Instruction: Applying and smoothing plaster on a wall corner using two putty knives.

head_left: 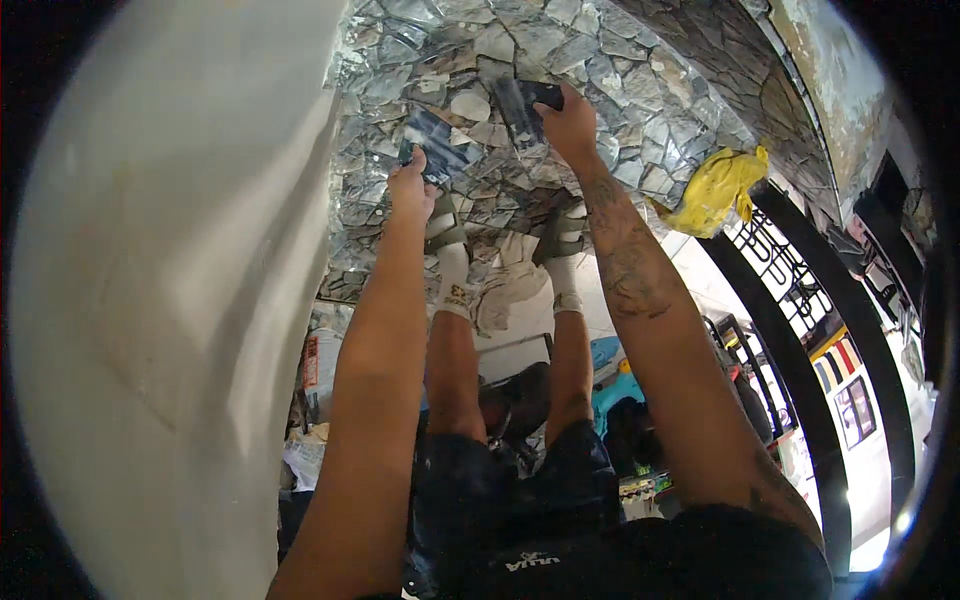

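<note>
My left hand (408,187) grips a dark flat spreader (436,143) with white smears across its blade, thumb pressed on top. A second dark spreader (517,110), likewise streaked white, is held at its right end by my right hand (572,122). Both blades are over a stone-patterned surface (470,103) of grey and brown pieces, spotted with white. Whether either blade touches that surface, I cannot tell. My feet, in green sandals (446,222) and white socks, stand on its lower part, just below the spreaders.
A pale, smooth wall (190,250) rises close on my left. To the right lies a crumpled yellow bag or cloth (718,190), near dark curved railings (790,300). Beige cloth (510,285) lies between my feet. Various items crowd the lower level behind my legs.
</note>
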`<action>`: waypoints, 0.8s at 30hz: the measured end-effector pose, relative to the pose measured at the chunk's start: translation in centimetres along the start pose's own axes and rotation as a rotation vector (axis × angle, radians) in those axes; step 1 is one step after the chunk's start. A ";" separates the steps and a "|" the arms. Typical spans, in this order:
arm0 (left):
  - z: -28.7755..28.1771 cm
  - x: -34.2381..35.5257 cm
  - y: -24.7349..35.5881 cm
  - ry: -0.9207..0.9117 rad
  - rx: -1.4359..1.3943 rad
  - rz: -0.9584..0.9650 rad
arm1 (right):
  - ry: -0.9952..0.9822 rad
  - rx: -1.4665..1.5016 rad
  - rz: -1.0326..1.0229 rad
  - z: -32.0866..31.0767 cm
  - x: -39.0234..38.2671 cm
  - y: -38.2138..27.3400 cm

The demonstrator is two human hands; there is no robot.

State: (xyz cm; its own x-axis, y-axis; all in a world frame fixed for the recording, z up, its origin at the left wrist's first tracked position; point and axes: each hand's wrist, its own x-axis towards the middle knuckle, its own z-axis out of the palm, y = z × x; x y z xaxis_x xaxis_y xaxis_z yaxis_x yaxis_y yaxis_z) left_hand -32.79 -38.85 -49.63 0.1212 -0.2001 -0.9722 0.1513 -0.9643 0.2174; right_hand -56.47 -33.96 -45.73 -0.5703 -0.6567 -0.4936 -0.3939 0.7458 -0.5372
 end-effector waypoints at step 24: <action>-1.7 -13.3 1.1 -0.463 -0.168 0.200 | -0.149 0.010 -0.221 -5.7 -14.6 -11.3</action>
State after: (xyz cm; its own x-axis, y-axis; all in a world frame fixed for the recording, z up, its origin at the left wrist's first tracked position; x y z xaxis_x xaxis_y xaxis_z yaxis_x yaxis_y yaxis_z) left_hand -32.61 -36.93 -36.37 -0.2763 -0.4698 -0.8384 0.3289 -0.8659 0.3768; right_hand -47.80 -32.14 -28.62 -0.3588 -0.8132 -0.4583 -0.4897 0.5820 -0.6492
